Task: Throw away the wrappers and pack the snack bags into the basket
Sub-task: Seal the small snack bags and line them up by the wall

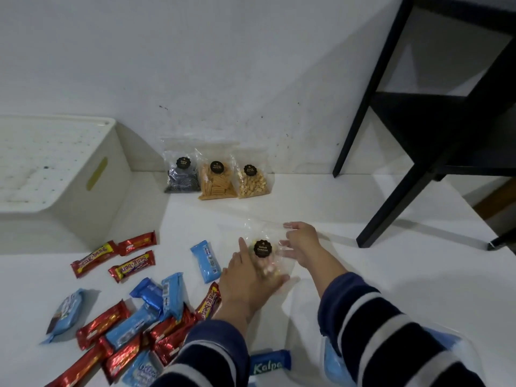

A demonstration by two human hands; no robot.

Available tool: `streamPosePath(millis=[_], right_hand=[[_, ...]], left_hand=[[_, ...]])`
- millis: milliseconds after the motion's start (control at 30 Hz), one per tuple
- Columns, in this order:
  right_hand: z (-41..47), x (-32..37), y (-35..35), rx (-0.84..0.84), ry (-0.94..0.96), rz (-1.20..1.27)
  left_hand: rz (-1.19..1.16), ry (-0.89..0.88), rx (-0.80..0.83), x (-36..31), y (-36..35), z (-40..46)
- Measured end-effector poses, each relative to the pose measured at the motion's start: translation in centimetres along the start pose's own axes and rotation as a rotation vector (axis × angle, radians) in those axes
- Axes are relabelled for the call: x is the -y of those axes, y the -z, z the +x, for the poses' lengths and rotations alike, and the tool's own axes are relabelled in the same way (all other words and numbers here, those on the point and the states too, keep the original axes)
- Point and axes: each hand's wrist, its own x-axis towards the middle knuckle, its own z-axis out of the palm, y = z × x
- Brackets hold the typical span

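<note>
We reach both striped-sleeved arms forward. Our left hand [247, 277] lies flat, fingers straight. Our right hand [303, 241] curls loosely beside it.
</note>
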Motion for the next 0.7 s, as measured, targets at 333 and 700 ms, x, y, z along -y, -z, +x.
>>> streamPosePath(millis=[333, 700], right_hand=[[-3.2, -0.2, 2.7, 0.024, 0.342, -0.687], [-3.3, 0.1, 2.7, -0.099, 0.475, -0.878]], left_hand=[[0.023, -0.07, 0.006, 2.0, -1.8, -2.3], [-0.081, -0.129, -0.043, 3.4, -3.1, -2.3]])
